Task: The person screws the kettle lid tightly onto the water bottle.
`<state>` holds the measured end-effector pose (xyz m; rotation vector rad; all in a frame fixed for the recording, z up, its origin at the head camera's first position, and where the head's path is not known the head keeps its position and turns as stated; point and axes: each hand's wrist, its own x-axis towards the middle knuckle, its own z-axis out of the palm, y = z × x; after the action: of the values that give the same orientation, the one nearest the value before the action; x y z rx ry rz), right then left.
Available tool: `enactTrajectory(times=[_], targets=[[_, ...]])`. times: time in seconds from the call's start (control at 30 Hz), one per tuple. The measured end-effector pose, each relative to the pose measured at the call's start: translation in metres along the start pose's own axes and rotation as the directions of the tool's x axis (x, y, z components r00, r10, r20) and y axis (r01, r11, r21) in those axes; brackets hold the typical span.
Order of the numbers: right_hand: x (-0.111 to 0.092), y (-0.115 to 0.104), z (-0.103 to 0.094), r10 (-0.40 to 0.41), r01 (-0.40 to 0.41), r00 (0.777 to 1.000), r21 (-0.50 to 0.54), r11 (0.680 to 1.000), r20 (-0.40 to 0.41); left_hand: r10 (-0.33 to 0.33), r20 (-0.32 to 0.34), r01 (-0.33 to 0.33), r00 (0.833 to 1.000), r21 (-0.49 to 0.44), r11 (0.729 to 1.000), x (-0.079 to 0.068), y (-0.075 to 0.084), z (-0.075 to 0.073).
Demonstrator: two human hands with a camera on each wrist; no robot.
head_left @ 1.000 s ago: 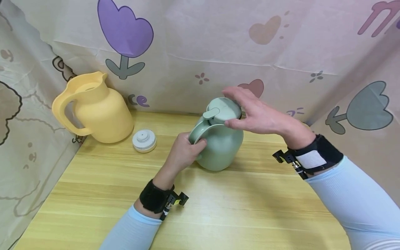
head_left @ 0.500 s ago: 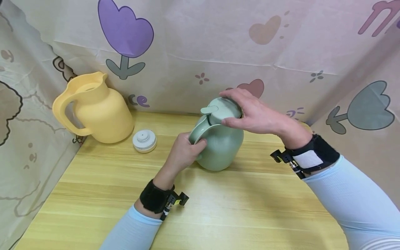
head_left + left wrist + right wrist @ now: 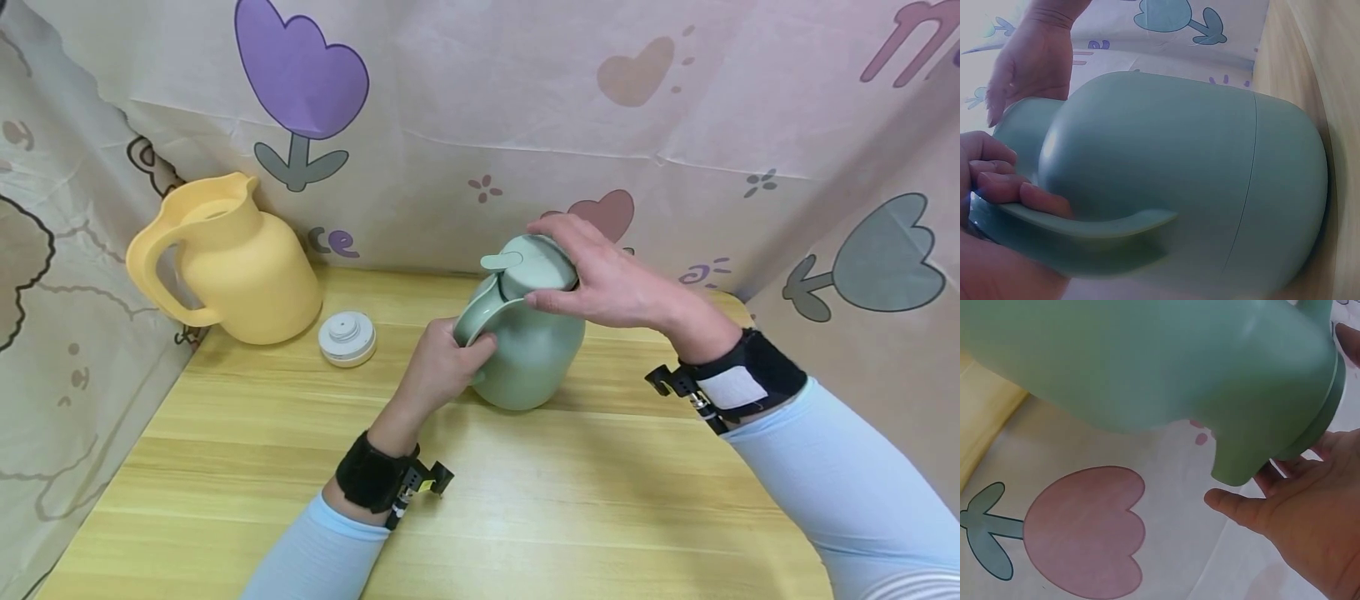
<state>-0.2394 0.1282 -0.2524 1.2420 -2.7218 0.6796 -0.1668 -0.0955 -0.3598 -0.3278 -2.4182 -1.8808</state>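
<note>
A green vacuum jug (image 3: pixel 525 358) stands upright on the wooden table. My left hand (image 3: pixel 442 362) grips its handle (image 3: pixel 1091 228), fingers curled through the loop. On top sits a round green lid (image 3: pixel 543 260) with a small lever (image 3: pixel 501 262) pointing left. My right hand (image 3: pixel 611 279) spans this lid, thumb at its near edge and fingers over the far side. In the right wrist view, the jug's spout (image 3: pixel 1235 465) juts out near a fingertip of that hand, and the lid's rim (image 3: pixel 1319 425) shows just beyond the jug's neck.
A yellow jug (image 3: pixel 255 275) without a lid stands at the back left. Beside it lies a white round stopper (image 3: pixel 347 337) on the table (image 3: pixel 540 508). A printed cloth (image 3: pixel 450 92) hangs close behind and at both sides.
The lid has turned clockwise, its lever swinging from lower left to left. My right hand has shifted slightly left with it. The left hand and the jug body have stayed put.
</note>
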Motion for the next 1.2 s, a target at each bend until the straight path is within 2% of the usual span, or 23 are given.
enactTrajectory(times=[0.37,0.6,1.03,1.2], targets=[[-0.0051,-0.0003,-0.0063,0.083,-0.084,0.996,0.051,0.995,0.030,0.004,0.012,-0.004,1.000,-0.014,1.000,0.0002,0.0002,0.0009],[-0.0025,0.0001,-0.0025,0.090,-0.090,0.996,0.025,0.996,-0.007,-0.003,0.011,0.004,1.000,-0.016,1.000,0.0000,-0.0003,0.0007],[-0.0038,0.0030,0.0010,0.091,-0.091,0.996,-0.009,0.996,-0.010,0.011,0.013,-0.011,1.000,-0.015,1.000,-0.0006,0.0004,0.0006],[-0.0054,0.0043,-0.0007,0.076,-0.076,0.997,0.015,0.997,0.010,0.012,0.011,-0.012,1.000,-0.013,1.000,-0.0003,-0.0003,0.0004]])
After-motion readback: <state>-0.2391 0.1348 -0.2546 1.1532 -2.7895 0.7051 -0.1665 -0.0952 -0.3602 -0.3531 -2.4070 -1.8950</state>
